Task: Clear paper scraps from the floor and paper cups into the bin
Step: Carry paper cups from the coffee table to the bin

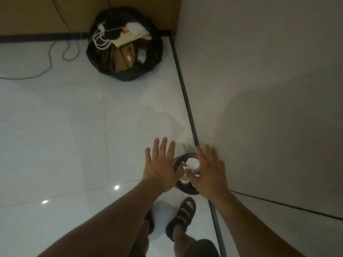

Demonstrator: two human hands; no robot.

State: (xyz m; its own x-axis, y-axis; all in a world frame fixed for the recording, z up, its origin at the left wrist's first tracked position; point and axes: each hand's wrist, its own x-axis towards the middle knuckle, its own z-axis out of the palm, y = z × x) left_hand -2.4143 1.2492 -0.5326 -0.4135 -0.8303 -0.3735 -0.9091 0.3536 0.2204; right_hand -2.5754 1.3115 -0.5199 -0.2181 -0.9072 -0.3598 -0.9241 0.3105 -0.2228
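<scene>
A small round dark bin (pixel 187 190) stands on the white floor beside the wall, with white paper (pixel 193 162) showing inside. My left hand (pixel 160 167) hovers over the bin's left rim with fingers spread straight. My right hand (pixel 208 171) is over its right rim, fingers also spread, and holds nothing. Both palms face down above the bin's mouth, hiding part of it.
A black rubbish bag (pixel 128 71) full of cardboard and paper bags sits in the far corner. A grey cable (pixel 50 60) snakes over the floor at left. A dark skirting strip (pixel 185 93) runs along the wall at right. My sandalled feet (pixel 182 216) are below the bin.
</scene>
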